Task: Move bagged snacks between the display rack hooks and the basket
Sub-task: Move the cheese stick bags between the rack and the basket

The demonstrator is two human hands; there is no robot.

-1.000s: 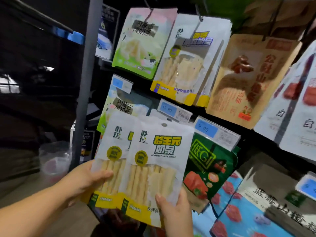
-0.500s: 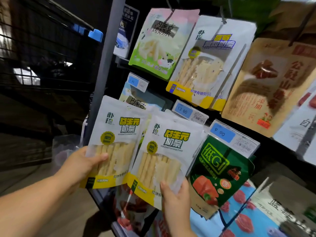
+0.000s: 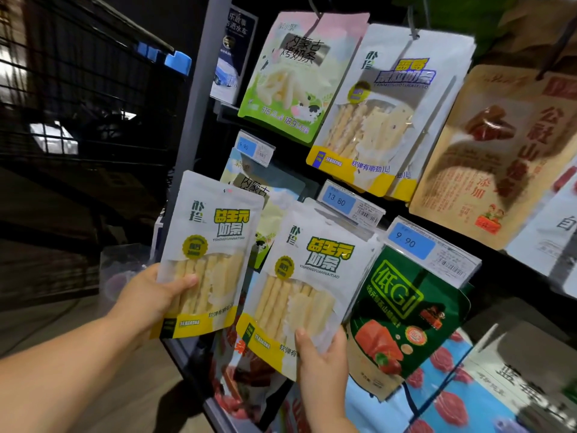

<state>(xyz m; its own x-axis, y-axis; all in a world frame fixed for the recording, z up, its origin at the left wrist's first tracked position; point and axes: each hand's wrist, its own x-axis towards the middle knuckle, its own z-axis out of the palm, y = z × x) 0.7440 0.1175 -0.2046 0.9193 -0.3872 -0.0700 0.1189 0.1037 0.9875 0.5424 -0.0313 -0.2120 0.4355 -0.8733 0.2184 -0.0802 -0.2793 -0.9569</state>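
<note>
Before the rack (image 3: 190,126) | left hand (image 3: 146,298) grips left snack bag (image 3: 206,260) | right hand (image 3: 324,354) grips right snack bag (image 3: 309,285), just beside

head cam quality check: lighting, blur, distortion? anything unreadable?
Head view: dim, the left side nearly black apart from a bright window patch. Wide-angle bending shows in the tilted rack post. The two held milk-stick bags, left and right, are sharp, their titles readable; the brown pouch and the far right edge smear. Price tag 13.80 reads fine.

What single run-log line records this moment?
left hand: holds left milk-stick bag | right hand: holds right milk-stick bag | bags: apart, before rack
</note>
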